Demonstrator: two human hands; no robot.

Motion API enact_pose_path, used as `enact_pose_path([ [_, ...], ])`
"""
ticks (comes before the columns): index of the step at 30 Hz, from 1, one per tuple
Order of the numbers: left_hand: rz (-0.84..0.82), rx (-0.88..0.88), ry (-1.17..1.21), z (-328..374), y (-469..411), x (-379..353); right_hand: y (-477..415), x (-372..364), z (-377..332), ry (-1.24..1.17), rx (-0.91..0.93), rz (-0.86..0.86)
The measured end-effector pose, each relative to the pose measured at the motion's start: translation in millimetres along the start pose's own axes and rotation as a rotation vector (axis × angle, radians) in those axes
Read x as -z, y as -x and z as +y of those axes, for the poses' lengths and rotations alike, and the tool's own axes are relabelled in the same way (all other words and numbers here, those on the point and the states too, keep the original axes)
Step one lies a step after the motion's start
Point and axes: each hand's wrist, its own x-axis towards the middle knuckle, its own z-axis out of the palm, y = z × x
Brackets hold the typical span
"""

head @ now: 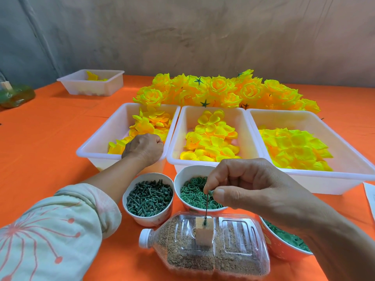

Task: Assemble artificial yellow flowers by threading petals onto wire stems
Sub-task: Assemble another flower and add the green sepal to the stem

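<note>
My right hand (pixel 251 187) pinches a small green plastic piece at the top of a thin wire stem (pixel 207 207). The stem stands upright in a wooden block (pixel 203 233) on a sand-filled plastic bottle (pixel 205 248) lying on its side. My left hand (pixel 143 148) reaches into the left white tray (pixel 95 142), fingers curled down among yellow petals (pixel 150 123); what it holds is hidden. Two more white trays, the middle tray (pixel 182 130) and the right tray (pixel 345 155), hold loose yellow petals.
A cup of dark green pegs (pixel 149 197), a cup of green rings (pixel 192 191) and a bowl of green parts (pixel 284 240) stand near the bottle. Finished yellow flowers (pixel 223 90) lie heaped behind the trays. A small white tray (pixel 91 82) sits far left on the orange cloth.
</note>
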Motion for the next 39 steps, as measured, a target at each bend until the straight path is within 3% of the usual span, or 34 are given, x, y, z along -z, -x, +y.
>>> enact_pose_path([
  [23,0.004,0.008,0.015,0.1,0.6,0.6,-2.4,2.5,-11.2,0.218,0.036,-0.03],
  [33,0.008,0.018,0.008,0.0,-0.4,-0.2,-4.7,2.0,-42.2,0.948,0.245,-0.06],
  [39,0.018,0.022,-0.001,-0.4,-1.8,-1.6,-7.6,-7.3,-58.0,1.23,0.269,-0.098],
])
